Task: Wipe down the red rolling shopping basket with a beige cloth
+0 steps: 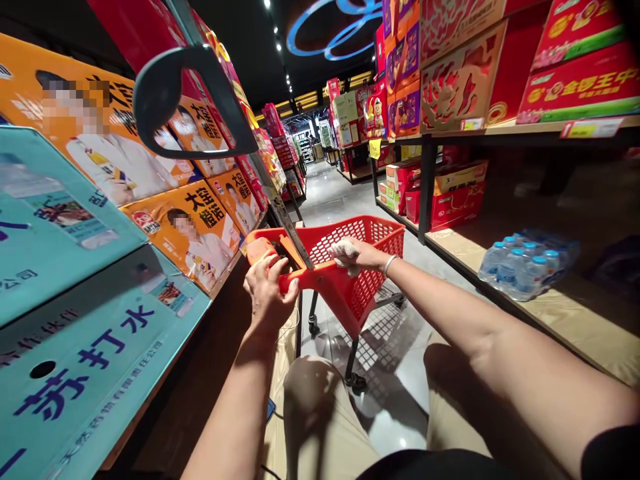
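Observation:
A red plastic shopping cart point(345, 293) with perforated sides stands in front of my knees. My left hand point(270, 287) grips its near left corner, fingers bent over the red edge. In my right hand point(357, 255) is a bunched whitish cloth point(345, 250), held at the cart's right part by the rim. A metal bar rises from the cart toward the upper left, ending in a dark grey loop handle point(150, 100). Part of the corner beneath my left fingers is hidden.
Stacked turquoise cartons point(100, 347) and orange boxes point(185, 227) line the left side closely. On the right, a shelf point(475, 137) carries red gift boxes, with shrink-wrapped water bottles point(525, 263) on its lower level. The tiled aisle point(325, 190) runs ahead between displays.

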A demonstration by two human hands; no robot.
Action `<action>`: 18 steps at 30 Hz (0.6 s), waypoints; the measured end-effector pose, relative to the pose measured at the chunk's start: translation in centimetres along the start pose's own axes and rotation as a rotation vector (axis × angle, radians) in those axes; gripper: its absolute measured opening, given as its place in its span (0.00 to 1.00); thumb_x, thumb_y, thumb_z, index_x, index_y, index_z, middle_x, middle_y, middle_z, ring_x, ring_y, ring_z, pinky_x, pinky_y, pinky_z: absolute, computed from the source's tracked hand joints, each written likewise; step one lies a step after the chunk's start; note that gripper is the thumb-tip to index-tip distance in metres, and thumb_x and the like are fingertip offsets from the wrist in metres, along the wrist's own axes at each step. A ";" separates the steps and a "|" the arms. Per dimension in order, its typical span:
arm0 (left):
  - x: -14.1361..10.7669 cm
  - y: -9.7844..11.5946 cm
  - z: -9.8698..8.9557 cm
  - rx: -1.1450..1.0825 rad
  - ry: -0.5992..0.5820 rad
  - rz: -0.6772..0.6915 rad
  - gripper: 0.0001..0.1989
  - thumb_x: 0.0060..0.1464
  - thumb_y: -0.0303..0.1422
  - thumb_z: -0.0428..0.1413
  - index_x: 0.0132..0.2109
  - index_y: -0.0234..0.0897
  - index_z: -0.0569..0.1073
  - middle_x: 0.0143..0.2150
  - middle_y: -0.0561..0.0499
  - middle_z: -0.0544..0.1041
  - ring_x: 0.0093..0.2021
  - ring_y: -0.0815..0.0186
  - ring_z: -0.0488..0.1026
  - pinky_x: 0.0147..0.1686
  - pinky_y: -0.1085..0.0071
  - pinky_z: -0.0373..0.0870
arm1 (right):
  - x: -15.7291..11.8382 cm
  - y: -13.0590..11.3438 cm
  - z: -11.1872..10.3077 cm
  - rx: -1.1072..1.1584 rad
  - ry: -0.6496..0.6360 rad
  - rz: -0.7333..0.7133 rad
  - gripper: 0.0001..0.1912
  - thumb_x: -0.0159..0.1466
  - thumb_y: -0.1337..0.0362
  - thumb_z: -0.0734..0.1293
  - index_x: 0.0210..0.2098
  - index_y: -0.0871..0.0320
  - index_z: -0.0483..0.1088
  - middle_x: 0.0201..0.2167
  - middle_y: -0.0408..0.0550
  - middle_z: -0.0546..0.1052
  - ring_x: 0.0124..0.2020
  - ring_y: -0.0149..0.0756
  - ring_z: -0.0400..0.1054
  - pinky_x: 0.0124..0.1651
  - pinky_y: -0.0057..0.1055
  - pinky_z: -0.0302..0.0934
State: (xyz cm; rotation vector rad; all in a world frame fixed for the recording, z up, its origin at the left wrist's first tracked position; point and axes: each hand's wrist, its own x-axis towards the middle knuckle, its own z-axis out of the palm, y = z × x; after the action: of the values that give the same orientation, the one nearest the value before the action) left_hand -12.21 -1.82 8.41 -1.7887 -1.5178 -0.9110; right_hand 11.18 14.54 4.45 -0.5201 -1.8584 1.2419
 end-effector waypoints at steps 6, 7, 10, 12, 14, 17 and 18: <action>0.3 4.1 0.7 0.030 -0.025 0.267 0.11 0.61 0.31 0.55 0.48 0.47 0.79 0.56 0.49 0.79 0.61 0.54 0.68 0.66 0.49 0.52 | -1.6 1.2 0.2 -0.201 0.125 -0.094 0.15 0.59 0.56 0.71 0.41 0.58 0.73 0.41 0.50 0.74 0.43 0.40 0.69 0.46 0.37 0.69; 0.4 4.5 1.2 0.032 -0.060 0.267 0.13 0.62 0.31 0.54 0.51 0.47 0.78 0.56 0.50 0.79 0.62 0.54 0.68 0.68 0.48 0.48 | -1.7 1.5 0.0 -0.246 0.134 -0.110 0.14 0.60 0.57 0.70 0.42 0.58 0.74 0.42 0.50 0.74 0.44 0.40 0.69 0.48 0.38 0.68; 0.5 4.5 2.9 0.076 -0.241 0.237 0.22 0.62 0.30 0.52 0.63 0.42 0.71 0.60 0.43 0.76 0.69 0.48 0.61 0.70 0.40 0.34 | -2.0 2.6 -1.1 -0.418 0.148 -0.135 0.13 0.59 0.59 0.70 0.41 0.59 0.74 0.42 0.51 0.73 0.47 0.41 0.67 0.55 0.41 0.66; 0.3 4.1 3.8 0.114 -0.371 0.208 0.27 0.61 0.31 0.52 0.66 0.34 0.67 0.61 0.35 0.74 0.70 0.43 0.58 0.69 0.35 0.33 | -2.0 2.9 -1.6 -0.528 0.195 -0.121 0.14 0.57 0.60 0.71 0.41 0.59 0.74 0.47 0.53 0.71 0.51 0.43 0.65 0.61 0.43 0.62; 0.2 3.7 4.3 0.125 -0.459 0.166 0.26 0.60 0.30 0.51 0.64 0.30 0.67 0.57 0.32 0.74 0.67 0.42 0.61 0.68 0.35 0.41 | -2.1 2.5 -1.4 -0.586 0.272 -0.092 0.17 0.56 0.61 0.72 0.44 0.59 0.74 0.53 0.55 0.68 0.56 0.45 0.63 0.65 0.45 0.59; 0.3 3.1 4.8 0.026 -0.469 0.082 0.19 0.60 0.27 0.49 0.58 0.34 0.71 0.50 0.36 0.76 0.60 0.47 0.66 0.65 0.41 0.54 | -2.1 0.8 1.0 -0.545 0.311 -0.173 0.24 0.57 0.64 0.71 0.54 0.58 0.71 0.56 0.56 0.68 0.59 0.45 0.63 0.67 0.43 0.57; 0.3 3.0 5.1 -0.040 -0.445 0.048 0.18 0.60 0.27 0.49 0.56 0.35 0.72 0.49 0.37 0.76 0.59 0.48 0.67 0.64 0.44 0.55 | -2.2 0.1 2.2 -0.504 0.295 -0.249 0.28 0.58 0.65 0.70 0.58 0.58 0.69 0.55 0.56 0.68 0.59 0.44 0.63 0.67 0.42 0.58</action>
State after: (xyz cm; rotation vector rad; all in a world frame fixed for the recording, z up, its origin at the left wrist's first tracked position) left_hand -8.66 1.99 5.69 -2.1478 -1.7193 -0.5425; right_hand 10.63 11.83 3.08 -0.6734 -1.9037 0.4964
